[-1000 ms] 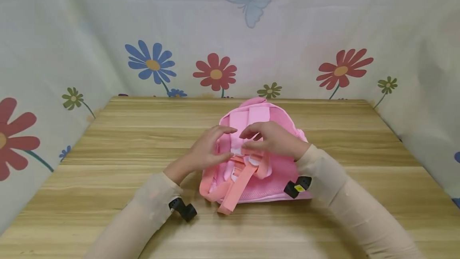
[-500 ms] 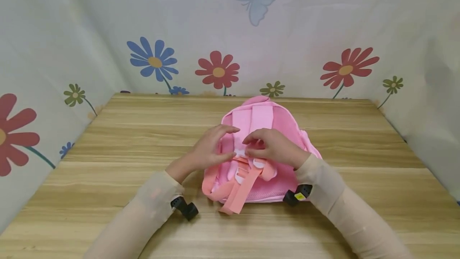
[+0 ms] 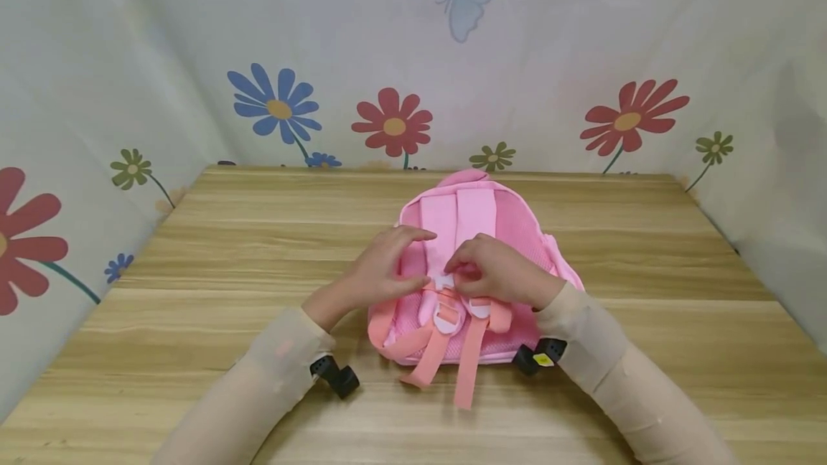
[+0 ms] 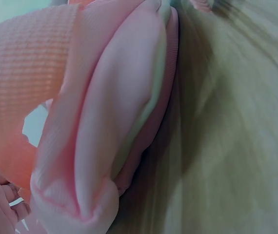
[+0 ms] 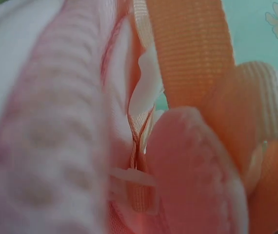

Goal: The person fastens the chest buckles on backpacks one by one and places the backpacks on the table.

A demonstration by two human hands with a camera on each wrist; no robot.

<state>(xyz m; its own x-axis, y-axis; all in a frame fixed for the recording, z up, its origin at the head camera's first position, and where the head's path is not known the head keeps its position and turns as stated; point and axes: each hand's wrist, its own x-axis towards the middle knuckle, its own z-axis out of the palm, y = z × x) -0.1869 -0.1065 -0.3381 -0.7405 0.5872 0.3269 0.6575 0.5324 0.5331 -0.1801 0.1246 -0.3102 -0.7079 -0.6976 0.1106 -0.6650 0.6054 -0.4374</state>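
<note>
Orange webbing tails [image 3: 471, 364] now hang separately below the fingers, no longer overlapping, probably making the white buckle [image 3: 443, 281] easier to handle. The pink backpack [image 3: 520, 224] lies beneath both: left hand [image 3: 375, 270] loosely open, right hand [image 3: 500, 270] curled, grip unclear.

A makeshift indoor booth, flower-printed cloth [image 3: 549, 27] around a wood-grain table [image 3: 284, 242].

My bag [image 3: 478, 217] lies on the table [image 3: 291, 235] before the curtain [image 3: 530, 34], my left hand [image 3: 381, 264] left of my right hand [image 3: 504, 271], straps [image 3: 472, 357] nearer me.
</note>
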